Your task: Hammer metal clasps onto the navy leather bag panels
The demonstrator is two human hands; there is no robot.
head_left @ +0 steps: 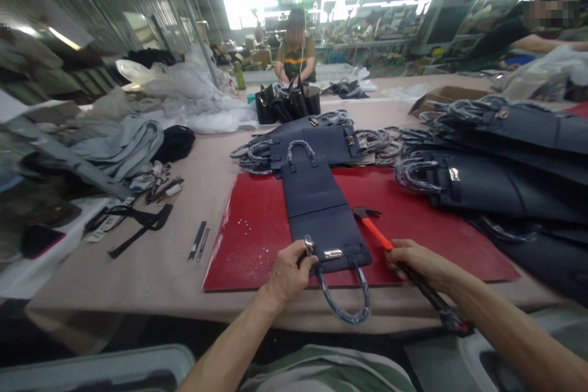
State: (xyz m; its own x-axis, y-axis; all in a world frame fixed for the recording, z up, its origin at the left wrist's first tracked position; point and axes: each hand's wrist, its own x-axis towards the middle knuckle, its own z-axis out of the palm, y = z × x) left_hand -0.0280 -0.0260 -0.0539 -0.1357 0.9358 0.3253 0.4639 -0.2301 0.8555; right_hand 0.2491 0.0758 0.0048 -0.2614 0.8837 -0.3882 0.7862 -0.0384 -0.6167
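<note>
A dark navy handbag panel (318, 208) lies flat, with a wrapped handle at each end and a silver clasp plate (333, 253) near its front edge. At that front edge, my left hand (290, 271) pinches a small shiny metal fitting (308, 244) between thumb and fingers, just left of the clasp plate. My right hand (416, 263) grips a claw hammer (374, 229) by its handle. The hammer's dark head is to the right of the panel, its neck is orange-red, and its black grip runs back below my wrist.
The panel rests on a red board (257, 208) holding tiny pale bits. Stacked navy bag panels (496, 184) lie at the right, with more behind the board. Slim tools (198, 242) and black straps (142, 223) lie left. Across the table, a person (296, 52) stands behind black bags (287, 104).
</note>
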